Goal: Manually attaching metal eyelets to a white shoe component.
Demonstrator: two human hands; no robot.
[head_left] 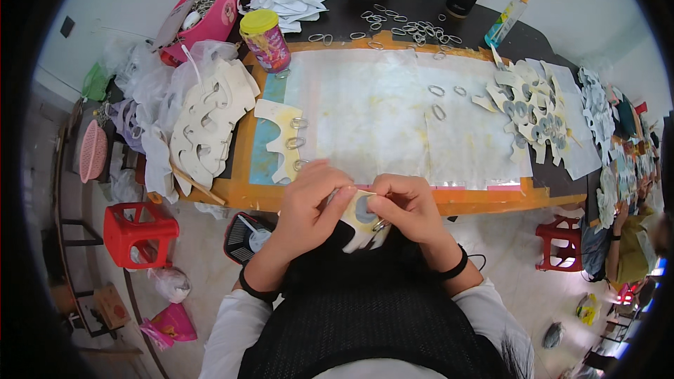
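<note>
**Two hands work on a cream cut-out at the near edge of the desk**

The left hand [309, 200] and the right hand [407, 203] meet just in front of the near edge of the desk [491, 200]. Together they hold a cream cut-out piece [359, 219] with a grey round patch; the fingers of both hands are clenched on it, and a small metal ring [380, 224] hangs at its lower side. The piece looks flat and stiff, like thick card or foam.

On the desk lies a pale, stained sheet [372, 119]. Oval metal rings [414, 28] are scattered near the far edge. A stack of similar wavy cream pieces [207, 123] sits at the left edge, another pile [530, 109] at the right. A purple can with yellow lid [265, 41] stands near the far left corner, beside a pink basket [210, 10]. A red plastic stool [139, 233] stands on the floor.
</note>
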